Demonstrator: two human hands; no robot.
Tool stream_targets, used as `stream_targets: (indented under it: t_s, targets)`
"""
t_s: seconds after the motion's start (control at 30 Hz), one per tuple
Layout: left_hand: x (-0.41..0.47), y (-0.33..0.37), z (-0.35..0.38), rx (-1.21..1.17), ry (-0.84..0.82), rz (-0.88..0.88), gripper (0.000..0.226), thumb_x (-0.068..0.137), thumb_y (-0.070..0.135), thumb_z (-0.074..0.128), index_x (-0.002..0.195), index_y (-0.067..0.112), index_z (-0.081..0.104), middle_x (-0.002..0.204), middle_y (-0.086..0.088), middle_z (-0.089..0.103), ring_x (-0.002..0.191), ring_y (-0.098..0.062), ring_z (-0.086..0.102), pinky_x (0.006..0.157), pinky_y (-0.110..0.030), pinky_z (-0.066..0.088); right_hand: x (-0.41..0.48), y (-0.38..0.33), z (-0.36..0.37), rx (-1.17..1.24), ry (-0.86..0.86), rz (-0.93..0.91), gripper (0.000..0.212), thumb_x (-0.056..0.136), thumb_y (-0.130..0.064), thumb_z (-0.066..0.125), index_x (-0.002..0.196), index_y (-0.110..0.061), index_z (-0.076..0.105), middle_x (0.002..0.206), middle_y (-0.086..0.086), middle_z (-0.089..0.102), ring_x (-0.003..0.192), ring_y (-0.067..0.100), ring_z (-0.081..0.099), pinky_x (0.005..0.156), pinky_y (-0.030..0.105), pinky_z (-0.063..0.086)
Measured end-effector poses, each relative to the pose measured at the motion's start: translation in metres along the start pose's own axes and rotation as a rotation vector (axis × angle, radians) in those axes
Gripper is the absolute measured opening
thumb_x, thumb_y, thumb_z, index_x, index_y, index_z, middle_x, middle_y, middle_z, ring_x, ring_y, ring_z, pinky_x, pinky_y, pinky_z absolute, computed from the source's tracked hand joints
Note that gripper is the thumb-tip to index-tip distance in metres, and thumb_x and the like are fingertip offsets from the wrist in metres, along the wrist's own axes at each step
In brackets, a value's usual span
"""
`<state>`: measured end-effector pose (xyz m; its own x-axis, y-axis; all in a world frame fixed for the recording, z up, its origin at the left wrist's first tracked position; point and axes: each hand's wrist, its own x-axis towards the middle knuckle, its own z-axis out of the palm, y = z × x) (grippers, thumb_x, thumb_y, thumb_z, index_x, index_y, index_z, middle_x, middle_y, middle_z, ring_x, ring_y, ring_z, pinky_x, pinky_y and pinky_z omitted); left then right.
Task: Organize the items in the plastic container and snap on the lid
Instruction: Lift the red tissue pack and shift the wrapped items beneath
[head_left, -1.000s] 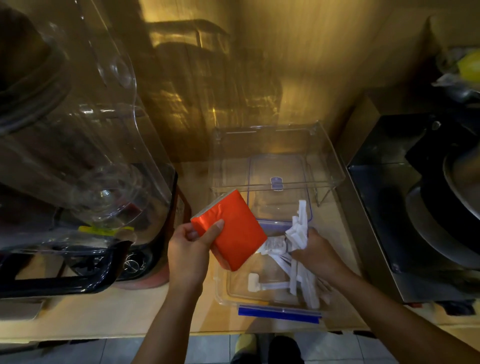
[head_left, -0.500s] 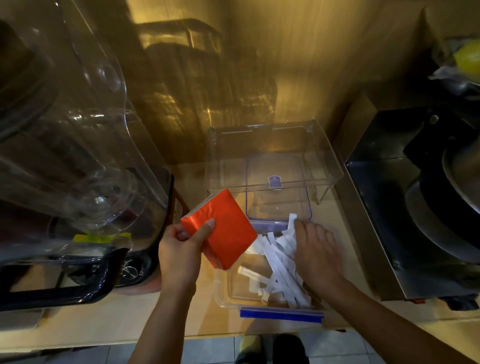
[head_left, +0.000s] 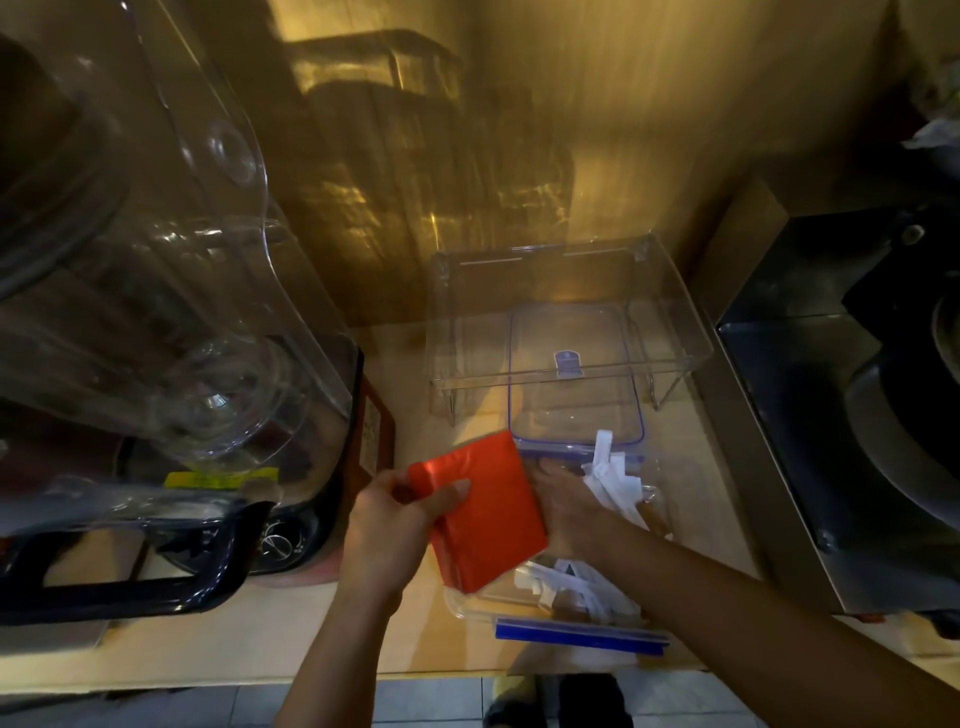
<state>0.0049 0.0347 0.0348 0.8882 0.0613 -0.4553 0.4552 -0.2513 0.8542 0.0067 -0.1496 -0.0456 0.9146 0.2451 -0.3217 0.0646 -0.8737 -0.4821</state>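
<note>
Clear container (head_left: 462, 605) holding white strips (head_left: 615, 480), right hand (head_left: 569, 506) gripping them, left hand (head_left: 387, 525) pinching orange packet (head_left: 485, 512)

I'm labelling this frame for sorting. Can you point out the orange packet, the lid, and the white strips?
orange packet (head_left: 488, 512): head view, middle of its top face.
lid (head_left: 574, 384): head view, clear centre panel.
white strips (head_left: 613, 480): head view, upper bundle.

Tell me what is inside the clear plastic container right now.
White paper strips lie in the container, with the right hand among them. The orange packet in the left hand hides the container's left part.
</note>
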Motion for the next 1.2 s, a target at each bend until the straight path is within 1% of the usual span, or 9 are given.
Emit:
stream_targets:
  t_s: [0.1, 0.17, 0.3, 0.4, 0.5, 0.63, 0.8, 1.0, 1.2]
  targets:
    - [0.001, -0.004, 0.007, 0.01, -0.007, -0.005, 0.031, 0.071, 0.028, 0.076, 0.092, 0.024, 0.055, 0.095, 0.001, 0.065, 0.089, -0.018, 0.064, 0.073, -0.037, 0.054, -0.009, 0.008, -0.006, -0.142, -0.112, -0.077, 0.047, 0.086, -0.032, 0.063, 0.125, -0.009, 0.052, 0.134, 0.011, 0.049, 0.128, 0.025, 0.039, 0.106, 0.032, 0.026]
    - [0.003, -0.003, 0.013, 0.03, 0.008, 0.004, 0.033, 0.072, 0.03, 0.075, 0.096, 0.026, 0.053, 0.097, 0.004, 0.063, 0.09, -0.016, 0.062, 0.071, -0.034, 0.052, -0.015, 0.015, -0.01, -0.377, -0.167, -0.244, 0.037, 0.093, -0.041, 0.049, 0.119, -0.017, 0.056, 0.131, 0.006, 0.055, 0.13, 0.023, 0.039, 0.11, 0.035, 0.02]
    - [0.008, 0.002, 0.02, 0.083, 0.038, -0.014, 0.044, 0.072, 0.033, 0.075, 0.108, 0.019, 0.053, 0.105, -0.003, 0.064, 0.096, -0.023, 0.062, 0.085, -0.047, 0.054, -0.021, 0.027, -0.004, -0.721, -0.236, -0.391, 0.03, 0.098, -0.023, 0.041, 0.122, -0.019, 0.058, 0.134, 0.003, 0.055, 0.135, 0.026, 0.034, 0.109, 0.048, 0.028]
    - [0.011, 0.002, 0.027, 0.216, -0.029, -0.027, 0.049, 0.075, 0.032, 0.073, 0.116, 0.014, 0.051, 0.11, -0.007, 0.063, 0.099, -0.026, 0.061, 0.088, -0.05, 0.053, -0.028, 0.034, 0.001, -0.684, -0.231, -0.326, 0.03, 0.097, -0.016, 0.039, 0.118, -0.01, 0.06, 0.132, 0.009, 0.056, 0.136, 0.028, 0.032, 0.112, 0.048, 0.019]
    - [0.011, -0.001, 0.04, 0.441, -0.066, 0.013, 0.052, 0.079, 0.032, 0.07, 0.121, 0.013, 0.046, 0.113, -0.008, 0.061, 0.099, -0.025, 0.059, 0.086, -0.041, 0.052, -0.036, 0.044, 0.002, -0.665, -0.148, -0.262, 0.028, 0.095, -0.019, 0.045, 0.113, -0.008, 0.063, 0.13, 0.012, 0.059, 0.134, 0.028, 0.037, 0.114, 0.05, 0.017]
    - [0.006, -0.004, 0.056, 0.551, -0.057, 0.188, 0.067, 0.079, 0.018, 0.066, 0.133, 0.024, 0.026, 0.119, -0.01, 0.059, 0.101, -0.028, 0.061, 0.083, -0.042, 0.053, -0.038, 0.056, 0.002, -0.632, 0.036, -0.217, 0.03, 0.068, -0.027, 0.081, 0.093, -0.014, 0.073, 0.107, 0.005, 0.072, 0.111, 0.018, 0.061, 0.103, 0.041, 0.04]
    - [0.005, -0.019, 0.063, 0.897, -0.103, 0.404, 0.06, 0.077, 0.031, 0.057, 0.132, 0.031, 0.032, 0.12, -0.007, 0.059, 0.11, -0.025, 0.048, 0.088, -0.036, 0.042, -0.041, 0.065, 0.014, -0.626, -0.03, -0.104, 0.037, 0.09, -0.03, 0.052, 0.125, -0.017, 0.057, 0.138, 0.01, 0.052, 0.134, 0.029, 0.036, 0.113, 0.057, 0.015]
    - [0.018, -0.012, 0.06, 1.023, -0.364, 0.552, 0.059, 0.082, 0.035, 0.058, 0.135, 0.035, 0.034, 0.125, -0.006, 0.051, 0.111, -0.021, 0.035, 0.088, -0.032, 0.026, -0.047, 0.066, 0.005, -0.414, -0.021, -0.105, 0.035, 0.088, -0.031, 0.052, 0.122, -0.024, 0.056, 0.143, 0.001, 0.047, 0.14, 0.021, 0.023, 0.113, 0.052, 0.004]
    - [0.04, 0.009, 0.074, 1.262, -0.499, 0.62, 0.053, 0.089, 0.017, 0.047, 0.136, 0.039, 0.037, 0.115, -0.009, 0.053, 0.108, -0.028, 0.037, 0.087, -0.036, 0.027, -0.05, 0.066, -0.008, -0.068, 0.047, -0.034, 0.051, 0.087, -0.029, 0.057, 0.135, -0.03, 0.043, 0.142, -0.004, 0.047, 0.137, 0.015, 0.031, 0.113, 0.042, -0.001]
